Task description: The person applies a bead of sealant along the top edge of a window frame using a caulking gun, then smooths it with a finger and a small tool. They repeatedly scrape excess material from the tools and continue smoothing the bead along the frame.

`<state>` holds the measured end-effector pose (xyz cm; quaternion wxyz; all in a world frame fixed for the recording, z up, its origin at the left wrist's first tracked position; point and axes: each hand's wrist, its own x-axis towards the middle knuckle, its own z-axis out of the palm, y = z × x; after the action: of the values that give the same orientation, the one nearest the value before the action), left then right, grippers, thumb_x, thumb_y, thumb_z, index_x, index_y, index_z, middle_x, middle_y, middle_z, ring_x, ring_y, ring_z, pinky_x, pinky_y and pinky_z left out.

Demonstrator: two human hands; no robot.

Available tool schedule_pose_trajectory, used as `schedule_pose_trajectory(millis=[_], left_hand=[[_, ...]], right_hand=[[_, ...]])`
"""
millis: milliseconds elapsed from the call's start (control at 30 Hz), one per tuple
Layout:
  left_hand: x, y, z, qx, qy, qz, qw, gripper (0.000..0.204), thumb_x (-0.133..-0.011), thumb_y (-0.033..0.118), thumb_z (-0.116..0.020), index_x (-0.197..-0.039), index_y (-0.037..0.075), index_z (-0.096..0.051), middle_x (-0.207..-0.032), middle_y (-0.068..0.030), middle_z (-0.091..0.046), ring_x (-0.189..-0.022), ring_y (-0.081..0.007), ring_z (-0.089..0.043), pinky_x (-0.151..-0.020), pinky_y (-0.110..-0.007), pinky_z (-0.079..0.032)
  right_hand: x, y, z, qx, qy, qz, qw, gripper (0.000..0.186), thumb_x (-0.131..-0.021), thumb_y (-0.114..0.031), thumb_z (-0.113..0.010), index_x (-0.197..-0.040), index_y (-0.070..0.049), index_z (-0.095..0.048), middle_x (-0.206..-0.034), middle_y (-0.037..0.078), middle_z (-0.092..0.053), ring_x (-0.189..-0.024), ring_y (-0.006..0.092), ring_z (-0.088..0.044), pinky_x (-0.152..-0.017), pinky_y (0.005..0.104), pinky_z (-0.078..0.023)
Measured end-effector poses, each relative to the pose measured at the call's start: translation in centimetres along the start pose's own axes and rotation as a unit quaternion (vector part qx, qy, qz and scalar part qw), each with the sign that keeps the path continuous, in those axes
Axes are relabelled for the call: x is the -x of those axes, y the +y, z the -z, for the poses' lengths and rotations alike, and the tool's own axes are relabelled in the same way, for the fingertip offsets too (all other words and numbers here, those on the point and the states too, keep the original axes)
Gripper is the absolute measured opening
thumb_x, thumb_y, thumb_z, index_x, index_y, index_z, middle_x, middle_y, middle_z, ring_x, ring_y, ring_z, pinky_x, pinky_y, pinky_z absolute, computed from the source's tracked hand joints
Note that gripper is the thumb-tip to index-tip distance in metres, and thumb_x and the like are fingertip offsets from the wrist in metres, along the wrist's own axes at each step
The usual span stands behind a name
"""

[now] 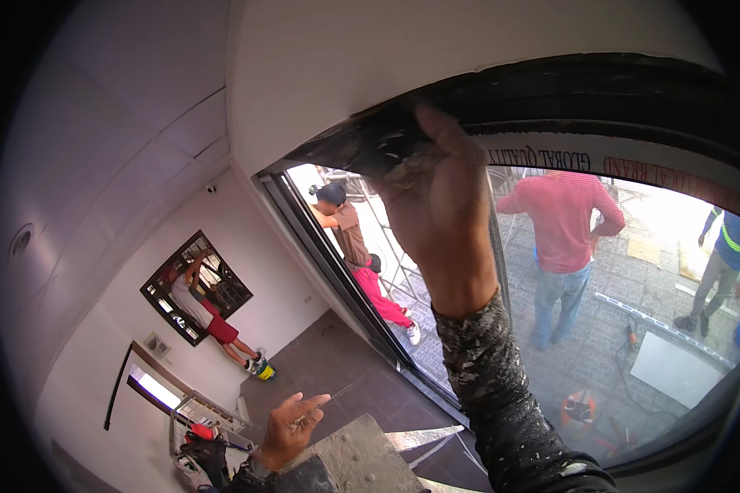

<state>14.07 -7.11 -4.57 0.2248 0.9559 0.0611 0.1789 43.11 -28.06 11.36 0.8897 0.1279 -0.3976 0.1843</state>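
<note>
The white wall (pixel 321 74) fills the upper part of the view from nine o'clock round to one o'clock, curving with the lens, and below it a big glazed opening with a dark window frame (pixel 600 90) spans from twelve o'clock down to five o'clock. Through the glass lies a paved yard (pixel 617 329), where a person in a red shirt (pixel 561 222) stands at about three o'clock with the back turned, a person in brown and pink (pixel 355 246) bends near the centre, and a third figure in blue (pixel 719 263) stands at the far three o'clock rim. The dark tiled floor (pixel 337 361) of the room shows at six to seven o'clock, with a dark-framed mirror (pixel 196 287) on the side wall at eight o'clock. The right hand (pixel 440 214), on a spattered grey sleeve rising from five o'clock, is raised at the centre; its grip is closed around a plaster-caked trowel (pixel 362 148), whose dark blade is pressed flat against the wall's lower edge, just above the frame, at about twelve o'clock. The left hand (pixel 292 427) sits at six o'clock, fingers loosely curled over the edge of a grey plaster board (pixel 362 456); its grip is narrow, touching the board, though whether it clasps it I cannot tell.
</note>
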Motion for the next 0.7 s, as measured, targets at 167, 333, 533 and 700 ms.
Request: schedule_pose_trajectory(millis=[167, 333, 533, 700], left_hand=[[0.5, 0.3, -0.5, 0.038, 0.038, -0.010, 0.998, 0.027, -0.100, 0.018, -0.064, -0.124, 0.006, -0.070, -0.103, -0.0160, -0.075, -0.086, -0.0271, -0.073, -0.097, -0.039, -0.050], [1.1, 1.6, 1.5, 0.086, 0.084, 0.146, 0.982, 0.026, -0.103, 0.021, -0.061, -0.118, 0.002, -0.071, -0.093, -0.0074, -0.075, -0.093, -0.0192, -0.071, -0.083, -0.030, -0.053], [-1.3, 4.2, 3.8, 0.657, 0.144, 0.116, 0.731, 0.038, -0.102, 0.018, -0.060, -0.137, 0.003, -0.056, -0.125, -0.0107, -0.066, -0.114, -0.0215, -0.065, -0.102, -0.040, -0.051], [-2.2, 5.0, 2.9, 0.730, 0.057, 0.136, 0.668, 0.046, -0.105, 0.028, -0.050, -0.139, -0.004, -0.052, -0.141, -0.0149, -0.058, -0.130, -0.0267, -0.056, -0.112, -0.048, -0.043]], right_hand=[[5.8, -6.7, -2.5, 0.010, -0.076, 0.058, 0.995, 0.029, -0.103, -0.017, -0.049, -0.120, 0.003, -0.063, -0.119, 0.017, -0.069, -0.111, 0.0278, -0.066, -0.103, 0.0461, -0.050], [13.5, -7.4, -3.7, 0.084, -0.043, 0.145, 0.985, 0.043, -0.100, -0.007, -0.052, -0.141, 0.004, -0.048, -0.137, 0.024, -0.058, -0.126, 0.0363, -0.059, -0.107, 0.0531, -0.049], [14.7, 1.1, 1.0, 0.520, -0.334, 0.046, 0.785, 0.054, -0.091, 0.008, -0.057, -0.141, -0.014, -0.060, -0.135, 0.020, -0.054, -0.128, 0.0360, -0.053, -0.106, 0.0485, -0.047], [14.9, 4.5, 3.5, 0.625, -0.492, -0.002, 0.606, 0.066, -0.087, -0.006, -0.059, -0.151, -0.024, -0.049, -0.145, 0.017, -0.044, -0.137, 0.0392, -0.044, -0.118, 0.0588, -0.033]])
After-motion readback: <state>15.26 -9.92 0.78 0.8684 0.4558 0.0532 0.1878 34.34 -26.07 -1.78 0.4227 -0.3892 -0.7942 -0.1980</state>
